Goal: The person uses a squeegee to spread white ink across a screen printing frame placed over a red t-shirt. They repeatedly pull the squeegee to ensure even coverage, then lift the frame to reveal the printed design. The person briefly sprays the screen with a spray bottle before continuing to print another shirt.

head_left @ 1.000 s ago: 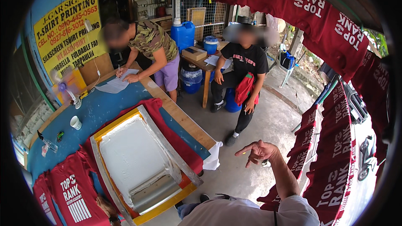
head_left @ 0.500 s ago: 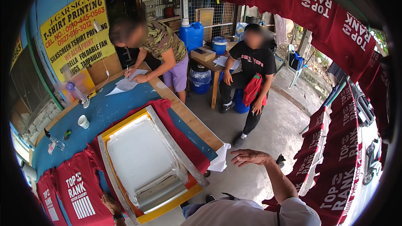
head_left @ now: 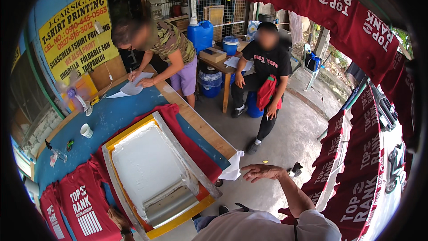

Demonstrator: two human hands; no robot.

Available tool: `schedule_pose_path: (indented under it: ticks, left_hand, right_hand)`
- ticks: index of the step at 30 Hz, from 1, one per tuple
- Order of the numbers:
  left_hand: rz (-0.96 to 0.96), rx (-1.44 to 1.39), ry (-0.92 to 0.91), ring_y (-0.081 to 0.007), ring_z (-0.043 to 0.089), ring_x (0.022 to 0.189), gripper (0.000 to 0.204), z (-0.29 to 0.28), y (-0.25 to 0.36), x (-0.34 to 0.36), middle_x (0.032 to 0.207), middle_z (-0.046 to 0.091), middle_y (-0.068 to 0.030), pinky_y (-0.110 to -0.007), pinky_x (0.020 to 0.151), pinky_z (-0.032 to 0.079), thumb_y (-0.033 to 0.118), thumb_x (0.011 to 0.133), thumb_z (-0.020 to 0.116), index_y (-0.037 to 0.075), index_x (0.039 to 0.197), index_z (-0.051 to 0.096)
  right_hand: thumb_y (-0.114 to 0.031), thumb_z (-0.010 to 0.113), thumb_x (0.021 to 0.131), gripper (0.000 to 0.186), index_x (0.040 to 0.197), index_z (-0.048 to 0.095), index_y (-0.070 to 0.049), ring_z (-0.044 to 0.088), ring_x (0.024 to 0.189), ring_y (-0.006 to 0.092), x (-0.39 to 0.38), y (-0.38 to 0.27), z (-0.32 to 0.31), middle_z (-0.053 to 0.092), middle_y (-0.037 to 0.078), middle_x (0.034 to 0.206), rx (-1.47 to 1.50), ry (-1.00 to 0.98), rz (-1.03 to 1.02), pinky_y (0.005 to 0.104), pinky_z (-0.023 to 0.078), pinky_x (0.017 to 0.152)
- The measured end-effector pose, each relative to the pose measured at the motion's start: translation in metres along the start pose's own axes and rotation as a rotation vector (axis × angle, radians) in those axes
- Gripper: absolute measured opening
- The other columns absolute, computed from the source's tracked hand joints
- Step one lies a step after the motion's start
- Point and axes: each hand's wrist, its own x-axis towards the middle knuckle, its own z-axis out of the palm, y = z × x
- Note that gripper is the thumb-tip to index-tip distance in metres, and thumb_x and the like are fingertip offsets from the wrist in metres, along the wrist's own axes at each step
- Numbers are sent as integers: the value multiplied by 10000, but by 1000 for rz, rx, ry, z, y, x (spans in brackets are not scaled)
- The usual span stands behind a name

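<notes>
My left hand (head_left: 117, 219) lies on a maroon printed T-shirt (head_left: 84, 201) at the table's near left, beside the silkscreen frame (head_left: 117, 183); its fingers look laid out on the cloth. My right hand (head_left: 262, 173) is raised in the air to the right of the table, palm down, fingers apart and holding nothing. The frame rests on another maroon shirt (head_left: 203, 158). White ink (head_left: 149, 154) coats its mesh, and a wide metal-bladed squeegee (head_left: 171, 203) lies at its near end.
Across the blue-topped table (head_left: 120, 111), a person (head_left: 167, 44) writes on paper (head_left: 133, 85). A white cup (head_left: 86, 130), small bottle (head_left: 59, 155) and fan (head_left: 76, 94) stand there. Another person (head_left: 265, 67) sits beyond. Maroon shirts (head_left: 361, 183) hang at right; a cat (head_left: 295, 169) is on the floor.
The view has shifted slightly. My right hand is a little lower, and the cat and a small yellow thing on the floor now show near it. My left hand stays on the shirt.
</notes>
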Motion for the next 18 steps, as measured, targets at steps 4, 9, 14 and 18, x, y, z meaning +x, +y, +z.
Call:
schedule_pose_path:
  ticks: [4, 9, 14, 18]
  left_hand:
    - [-26, -5, -28, -515, 619, 1197, 368, -6, 9, 6, 1280, 691, -297, -602, 1053, 471, 88, 1118, 471, -16, 1429, 638]
    - [46, 23, 33, -520, 628, 1173, 359, -5, 7, 8, 1248, 701, -301, -601, 1040, 478, 90, 1118, 475, -28, 1409, 650]
    - [44, 27, 24, -522, 629, 1170, 358, -2, 3, 8, 1245, 703, -302, -601, 1040, 478, 87, 1119, 474, -28, 1409, 651]
    - [32, 23, 15, -522, 629, 1172, 358, -2, 3, 8, 1248, 703, -303, -602, 1041, 478, 87, 1120, 473, -27, 1410, 650]
  right_hand:
    - [-561, 792, 1015, 970, 1736, 343, -94, 598, 1443, 298, 2, 7, 1, 626, 177, 1561, 10, 4, 11, 483, 501, 1209]
    - [-577, 790, 1011, 980, 1735, 344, -90, 598, 1441, 297, 0, 10, 2, 626, 178, 1561, 13, 1, 18, 486, 501, 1208]
    - [-584, 788, 1009, 978, 1729, 355, -83, 602, 1435, 296, 0, 11, 5, 626, 178, 1560, 14, -2, 20, 484, 510, 1200]
    - [-589, 794, 1002, 981, 1726, 363, -85, 600, 1437, 297, 0, 13, 6, 623, 181, 1561, 19, -9, 19, 488, 505, 1206]
